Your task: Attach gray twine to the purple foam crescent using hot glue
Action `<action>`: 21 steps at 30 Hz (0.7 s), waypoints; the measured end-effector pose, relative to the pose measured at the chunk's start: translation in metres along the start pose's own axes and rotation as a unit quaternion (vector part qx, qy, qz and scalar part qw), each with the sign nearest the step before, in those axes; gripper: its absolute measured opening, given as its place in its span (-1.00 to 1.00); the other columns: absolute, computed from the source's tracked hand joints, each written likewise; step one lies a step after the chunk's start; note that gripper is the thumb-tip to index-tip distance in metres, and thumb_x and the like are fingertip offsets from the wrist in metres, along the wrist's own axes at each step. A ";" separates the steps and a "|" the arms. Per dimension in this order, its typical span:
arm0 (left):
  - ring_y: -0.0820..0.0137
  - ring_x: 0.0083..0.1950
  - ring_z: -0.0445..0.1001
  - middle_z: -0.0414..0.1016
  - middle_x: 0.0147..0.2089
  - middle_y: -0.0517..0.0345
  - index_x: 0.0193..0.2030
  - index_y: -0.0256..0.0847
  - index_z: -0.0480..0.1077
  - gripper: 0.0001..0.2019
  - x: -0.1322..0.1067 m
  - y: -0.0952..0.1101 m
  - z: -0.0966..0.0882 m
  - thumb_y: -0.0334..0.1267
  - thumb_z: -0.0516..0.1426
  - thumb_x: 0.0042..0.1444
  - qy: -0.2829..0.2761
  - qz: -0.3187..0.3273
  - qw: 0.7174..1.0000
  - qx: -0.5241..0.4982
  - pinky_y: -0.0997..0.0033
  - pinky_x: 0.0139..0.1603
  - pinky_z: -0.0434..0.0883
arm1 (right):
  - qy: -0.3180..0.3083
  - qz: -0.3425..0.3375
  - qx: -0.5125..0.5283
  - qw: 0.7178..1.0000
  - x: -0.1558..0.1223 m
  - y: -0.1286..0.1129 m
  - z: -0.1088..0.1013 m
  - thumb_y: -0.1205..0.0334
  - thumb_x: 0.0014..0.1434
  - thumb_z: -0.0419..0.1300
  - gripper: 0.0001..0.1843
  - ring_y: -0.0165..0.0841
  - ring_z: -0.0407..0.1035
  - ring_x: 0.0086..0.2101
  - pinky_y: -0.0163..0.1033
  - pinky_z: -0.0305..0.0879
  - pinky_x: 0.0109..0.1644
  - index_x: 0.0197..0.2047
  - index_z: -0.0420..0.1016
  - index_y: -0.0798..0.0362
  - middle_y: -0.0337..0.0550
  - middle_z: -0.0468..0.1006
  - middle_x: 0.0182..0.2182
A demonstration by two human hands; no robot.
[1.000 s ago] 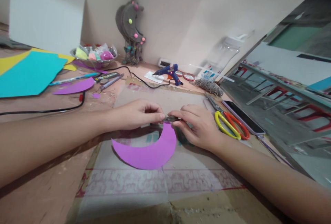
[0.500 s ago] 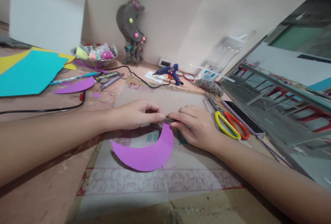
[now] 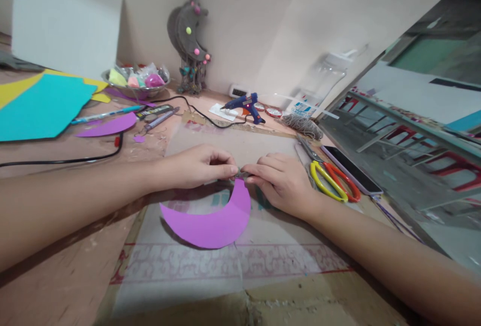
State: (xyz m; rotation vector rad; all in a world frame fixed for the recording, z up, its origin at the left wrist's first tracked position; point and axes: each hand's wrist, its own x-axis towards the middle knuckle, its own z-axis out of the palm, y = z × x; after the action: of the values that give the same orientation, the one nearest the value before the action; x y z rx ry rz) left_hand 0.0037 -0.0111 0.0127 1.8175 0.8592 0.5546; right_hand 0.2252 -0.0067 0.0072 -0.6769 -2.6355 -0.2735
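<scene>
In the head camera's view, the left hand is sitting at nine o'clock, its thumb and finger pinching a small grey bit. The right hand is facing it from three o'clock, its thumb and pointing finger squeezing the same bit, leaving hardly any gap. The purple paper moon is lying toward seven o'clock from the fingertips, its top tip poking up right by the bit; I can't tell if they're touching. A blue glue gun is resting at twelve o'clock.
</scene>
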 end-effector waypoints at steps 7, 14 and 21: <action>0.56 -0.55 0.20 0.29 -0.55 0.29 -0.44 -0.27 0.34 -0.79 0.001 -0.003 0.002 -0.21 0.05 0.15 0.019 -0.004 0.999 -0.032 0.55 -0.50 0.16 | 0.055 0.167 0.150 0.973 0.001 0.000 -0.004 0.11 0.23 0.04 -0.73 -0.40 0.29 -0.40 -0.29 0.18 -0.32 -0.14 0.39 0.12 -0.13 0.46 -0.38; 0.49 -0.44 0.25 0.27 -0.48 0.23 -0.44 -0.26 0.30 -0.71 0.002 -0.004 0.002 -0.10 0.00 0.17 0.113 0.007 0.994 0.013 0.52 -0.45 0.20 | -0.079 0.309 0.317 0.893 0.015 -0.001 -0.012 0.03 0.10 0.14 -0.71 -0.46 0.19 -0.51 -0.33 0.11 -0.43 -0.43 0.44 0.10 -0.27 0.35 -0.57; 0.48 -0.43 0.24 0.27 -0.47 0.23 -0.45 -0.26 0.29 -0.64 0.005 -0.010 0.002 -0.03 -0.04 0.20 0.131 0.027 0.990 -0.041 0.50 -0.43 0.21 | -0.082 0.350 0.438 0.824 0.019 -0.005 -0.005 0.08 0.08 0.12 -0.72 -0.47 0.16 -0.51 -0.31 0.10 -0.39 -0.51 0.37 0.11 -0.28 0.31 -0.58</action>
State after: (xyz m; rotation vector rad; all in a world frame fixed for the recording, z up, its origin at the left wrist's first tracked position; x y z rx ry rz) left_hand 0.0056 -0.0058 0.0025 1.7205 0.9504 0.8662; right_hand 0.2093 -0.0045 0.0192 -1.2387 -2.0704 1.1638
